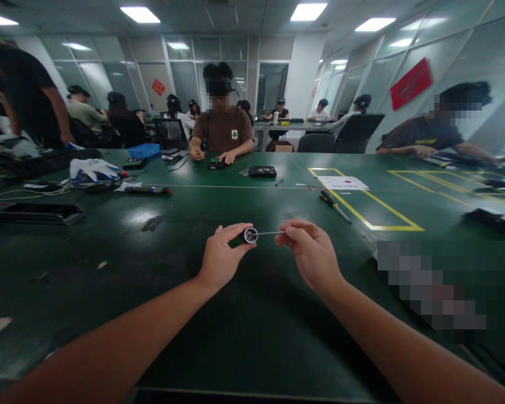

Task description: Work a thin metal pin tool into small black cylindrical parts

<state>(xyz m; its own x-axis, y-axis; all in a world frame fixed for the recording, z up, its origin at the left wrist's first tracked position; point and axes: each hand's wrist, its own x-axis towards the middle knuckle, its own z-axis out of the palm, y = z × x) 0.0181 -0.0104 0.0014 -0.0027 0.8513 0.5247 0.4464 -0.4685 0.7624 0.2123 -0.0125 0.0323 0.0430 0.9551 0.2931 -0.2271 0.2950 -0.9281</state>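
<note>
Thumb and fingers of my left hand (224, 253) are closed round a small dark cylindrical part (250, 235) with a pale round rim, its open end facing me. My right hand (310, 249) pinches a thin metal rod (270, 233), which looks like tweezers or a pick. The rod's tip reaches into the open end of the cylinder. What lies inside the cylinder is too small to make out. Both hands are held above the green tabletop (252, 336).
A yellow-black screwdriver (335, 206) lies beyond my right hand, near a white paper (343, 183) and yellow tape outlines. White-blue gloves (93, 170) and a blue tray (144, 150) are at the left. A person (222, 132) works across the table.
</note>
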